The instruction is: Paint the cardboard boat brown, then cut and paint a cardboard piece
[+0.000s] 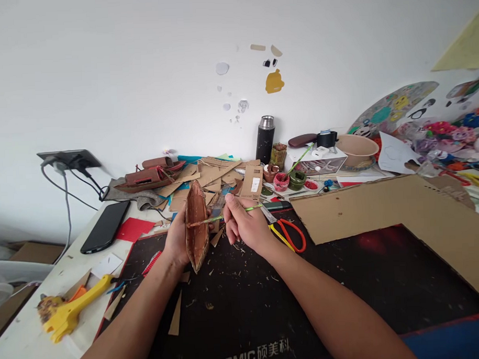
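Observation:
My left hand (177, 235) grips a small cardboard boat hull (197, 238) by its left side, tilted so its hollow inside faces me. The inside is coated reddish brown and the rim is bare cardboard. Pinched in my right hand (246, 221) is a thin paintbrush (215, 219) with a green handle. Its brown tip touches the inside of the hull near the middle. Some fingers of my left hand are hidden behind the hull.
Red-and-yellow scissors (290, 235) lie right of my right hand on the black mat (244, 305). Paint pots (281, 181), a black thermos (266, 139) and cardboard scraps (215, 172) stand behind. A yellow glue gun (77, 308), a phone (105, 226) and a brown model boat (149, 177) are at left. Large cardboard (358, 207) lies right.

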Tool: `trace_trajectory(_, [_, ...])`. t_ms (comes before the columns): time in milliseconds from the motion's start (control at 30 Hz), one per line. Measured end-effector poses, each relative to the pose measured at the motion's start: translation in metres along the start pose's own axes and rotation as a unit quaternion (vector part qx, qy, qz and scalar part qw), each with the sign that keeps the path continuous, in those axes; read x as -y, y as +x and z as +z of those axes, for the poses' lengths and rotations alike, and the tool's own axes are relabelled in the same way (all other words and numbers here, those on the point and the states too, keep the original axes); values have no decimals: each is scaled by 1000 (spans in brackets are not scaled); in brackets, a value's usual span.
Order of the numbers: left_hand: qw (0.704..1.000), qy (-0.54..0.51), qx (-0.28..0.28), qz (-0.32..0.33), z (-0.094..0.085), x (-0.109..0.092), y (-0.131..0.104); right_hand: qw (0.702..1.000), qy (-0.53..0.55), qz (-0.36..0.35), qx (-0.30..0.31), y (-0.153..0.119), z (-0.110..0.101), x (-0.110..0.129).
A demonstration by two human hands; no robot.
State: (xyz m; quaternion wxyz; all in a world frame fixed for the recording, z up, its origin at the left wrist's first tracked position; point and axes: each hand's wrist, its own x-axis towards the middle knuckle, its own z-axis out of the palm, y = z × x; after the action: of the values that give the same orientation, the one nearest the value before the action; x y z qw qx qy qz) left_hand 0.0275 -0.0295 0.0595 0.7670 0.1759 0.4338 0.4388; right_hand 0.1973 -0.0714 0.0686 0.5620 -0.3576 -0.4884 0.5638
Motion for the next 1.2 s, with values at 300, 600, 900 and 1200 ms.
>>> trace_trajectory(300, [1000,-25,1,7,-3,-5,4,999,-17,19,44,-3,0,2])
trace_trajectory(600, [998,-6,30,-50,3,2,-2,1000,23,10,-18,2,1,0])
trace_trajectory(900, [997,-29,50,-49,6,4,-6,998,24,5,-60,3,1,-2])
trace_trajectory(1200, [997,-25,32,-72,6,4,-7,999,19,11,-49,3,0,0])
